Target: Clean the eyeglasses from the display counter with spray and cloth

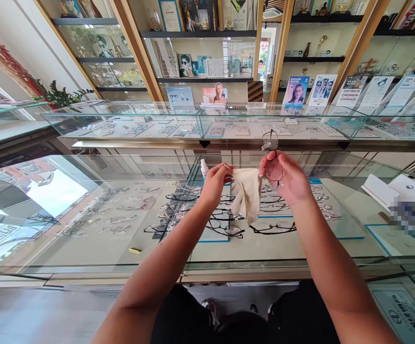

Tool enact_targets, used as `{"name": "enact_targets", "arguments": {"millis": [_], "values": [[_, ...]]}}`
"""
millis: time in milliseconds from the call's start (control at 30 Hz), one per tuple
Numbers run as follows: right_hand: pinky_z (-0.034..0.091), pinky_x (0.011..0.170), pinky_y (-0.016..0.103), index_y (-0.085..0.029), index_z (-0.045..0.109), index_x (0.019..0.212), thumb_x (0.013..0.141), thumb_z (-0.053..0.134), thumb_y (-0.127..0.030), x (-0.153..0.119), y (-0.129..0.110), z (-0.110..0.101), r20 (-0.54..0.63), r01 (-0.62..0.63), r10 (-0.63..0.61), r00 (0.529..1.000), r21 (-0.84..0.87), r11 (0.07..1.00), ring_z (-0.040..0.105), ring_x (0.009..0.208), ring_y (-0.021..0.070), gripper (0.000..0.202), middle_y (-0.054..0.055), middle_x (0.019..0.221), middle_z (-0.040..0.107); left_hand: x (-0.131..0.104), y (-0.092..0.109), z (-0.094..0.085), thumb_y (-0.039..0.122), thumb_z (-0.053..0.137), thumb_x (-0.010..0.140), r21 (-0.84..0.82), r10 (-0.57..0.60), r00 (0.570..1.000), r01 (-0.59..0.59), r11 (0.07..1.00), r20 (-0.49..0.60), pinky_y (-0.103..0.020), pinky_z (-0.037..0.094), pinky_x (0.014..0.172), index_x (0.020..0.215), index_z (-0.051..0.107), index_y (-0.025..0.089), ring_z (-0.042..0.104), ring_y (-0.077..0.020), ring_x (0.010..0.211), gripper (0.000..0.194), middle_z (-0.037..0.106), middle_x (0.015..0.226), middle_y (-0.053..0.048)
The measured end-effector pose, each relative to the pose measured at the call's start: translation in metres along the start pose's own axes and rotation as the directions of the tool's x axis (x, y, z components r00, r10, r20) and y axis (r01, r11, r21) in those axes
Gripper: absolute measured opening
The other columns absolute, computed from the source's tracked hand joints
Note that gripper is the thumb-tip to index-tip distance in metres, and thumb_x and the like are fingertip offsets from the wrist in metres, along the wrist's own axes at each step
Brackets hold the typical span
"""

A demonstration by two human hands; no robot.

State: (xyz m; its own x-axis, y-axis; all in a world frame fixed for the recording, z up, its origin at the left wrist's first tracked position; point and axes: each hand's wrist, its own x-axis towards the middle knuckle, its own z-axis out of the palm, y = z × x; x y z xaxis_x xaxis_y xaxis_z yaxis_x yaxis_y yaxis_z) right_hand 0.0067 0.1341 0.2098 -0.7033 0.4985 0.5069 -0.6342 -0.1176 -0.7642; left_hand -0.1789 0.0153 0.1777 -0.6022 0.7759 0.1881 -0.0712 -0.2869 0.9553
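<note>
My left hand (216,180) pinches one upper corner of a cream cleaning cloth (247,193), which hangs in folds over the counter. In my right hand (293,179) is a pair of thin-framed eyeglasses (273,170), tilted upright, one lens above the fingers and the other against the palm. A small label seems to sit on the upper lens. The cloth's other corner reaches my right fingertips beside the glasses. Just behind my left hand stands a small white spray bottle (203,168). Below both hands, several dark-framed glasses (272,228) lie in rows in the glass case.
The glass counter (164,267) runs across in front of me. A white box-like object (406,188) stands at the right. A small yellow piece (135,251) lies at the left. Beyond is a second glass display case (207,114) with upright leaflets (295,93) on top.
</note>
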Motion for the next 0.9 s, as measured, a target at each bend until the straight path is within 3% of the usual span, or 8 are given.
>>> {"name": "enact_targets", "arguments": {"millis": [67, 133, 200, 300, 433, 733, 833, 900], "values": [[0.066, 0.082, 0.032, -0.025, 0.083, 0.095, 0.09, 0.091, -0.053, 0.0, 0.0, 0.001, 0.001, 0.001, -0.001, 1.0, 0.002, 1.0, 0.076, 0.081, 0.017, 0.029, 0.002, 0.092, 0.08, 0.0, -0.002, 0.0, 0.037, 0.07, 0.073, -0.017, -0.026, 0.999, 0.027, 1.0, 0.024, -0.029, 0.048, 0.074, 0.075, 0.055, 0.022, 0.063, -0.0176, 0.086, 0.021, 0.077, 0.103, -0.006], [0.066, 0.083, 0.032, -0.025, 0.083, 0.095, 0.089, 0.092, -0.052, 0.001, 0.0, 0.003, 0.006, -0.003, 0.003, 1.0, 0.012, 1.0, 0.075, 0.081, 0.0167, 0.029, 0.002, 0.092, 0.079, -0.002, -0.002, 0.001, 0.035, 0.074, 0.074, -0.013, 0.078, 0.993, -0.077, 0.997, 0.091, -0.03, 0.052, 0.081, 0.088, 0.063, 0.024, 0.069, -0.0213, 0.103, 0.021, 0.079, 0.12, -0.006], [0.066, 0.084, 0.032, -0.025, 0.084, 0.094, 0.089, 0.093, -0.051, 0.001, 0.0, 0.005, 0.013, -0.006, 0.005, 1.0, 0.027, 1.0, 0.075, 0.081, 0.0164, 0.028, 0.001, 0.091, 0.079, -0.006, 0.0, 0.003, 0.036, 0.082, 0.079, -0.015, 0.211, 0.955, -0.213, 0.977, 0.209, -0.033, 0.054, 0.091, 0.106, 0.07, 0.025, 0.069, -0.0238, 0.118, 0.032, 0.079, 0.13, -0.007], [0.066, 0.084, 0.031, -0.026, 0.084, 0.095, 0.09, 0.092, -0.051, 0.001, 0.0, 0.005, 0.022, -0.006, 0.005, 1.0, 0.037, 0.999, 0.076, 0.081, 0.0163, 0.027, 0.001, 0.092, 0.08, -0.011, 0.002, 0.007, 0.049, 0.088, 0.089, -0.002, 0.259, 0.905, -0.274, 0.962, 0.338, -0.031, 0.054, 0.085, 0.108, 0.074, 0.023, 0.071, -0.0192, 0.097, 0.035, 0.079, 0.106, -0.006], [0.065, 0.083, 0.031, -0.026, 0.082, 0.096, 0.091, 0.09, -0.053, 0.001, -0.002, 0.0, -0.013, 0.008, -0.008, 1.0, 0.013, 1.0, 0.077, 0.082, 0.0167, 0.028, 0.001, 0.094, 0.08, -0.01, 0.001, 0.009, 0.057, 0.096, 0.084, 0.015, 0.246, 0.93, -0.26, 0.966, 0.273, -0.025, 0.045, 0.064, 0.09, 0.073, 0.021, 0.056, -0.0108, 0.068, 0.044, 0.066, 0.077, 0.001], [0.066, 0.082, 0.032, -0.028, 0.079, 0.098, 0.092, 0.088, -0.055, 0.002, -0.003, -0.009, -0.072, 0.029, -0.03, 0.997, -0.013, 0.999, 0.077, 0.087, 0.0182, 0.03, 0.002, 0.098, 0.08, 0.0, -0.001, 0.001, 0.042, 0.092, 0.082, -0.041, 0.234, 0.963, -0.23, 0.972, 0.134, -0.026, 0.052, 0.075, 0.088, 0.074, 0.021, 0.062, -0.0122, 0.077, 0.028, 0.069, 0.084, 0.001], [0.066, 0.083, 0.032, -0.028, 0.08, 0.098, 0.093, 0.087, -0.054, 0.001, 0.0, -0.004, -0.047, 0.039, -0.039, 0.998, -0.01, 0.999, 0.077, 0.086, 0.0174, 0.027, 0.002, 0.097, 0.08, -0.006, 0.0, 0.006, 0.045, 0.094, 0.082, -0.063, 0.208, 0.953, -0.199, 0.978, 0.22, -0.026, 0.055, 0.078, 0.105, 0.075, 0.023, 0.066, -0.0138, 0.086, 0.038, 0.074, 0.101, -0.002], [0.066, 0.083, 0.033, -0.028, 0.079, 0.097, 0.094, 0.086, -0.055, 0.001, 0.0, -0.002, -0.043, 0.034, -0.035, 0.998, -0.028, 0.999, 0.076, 0.086, 0.018, 0.027, 0.002, 0.096, 0.079, -0.009, -0.001, 0.009, 0.048, 0.098, 0.08, -0.041, 0.157, 0.941, -0.152, 0.987, 0.299, -0.027, 0.053, 0.072, 0.109, 0.073, 0.022, 0.066, -0.0134, 0.081, 0.046, 0.074, 0.099, -0.002]]}}
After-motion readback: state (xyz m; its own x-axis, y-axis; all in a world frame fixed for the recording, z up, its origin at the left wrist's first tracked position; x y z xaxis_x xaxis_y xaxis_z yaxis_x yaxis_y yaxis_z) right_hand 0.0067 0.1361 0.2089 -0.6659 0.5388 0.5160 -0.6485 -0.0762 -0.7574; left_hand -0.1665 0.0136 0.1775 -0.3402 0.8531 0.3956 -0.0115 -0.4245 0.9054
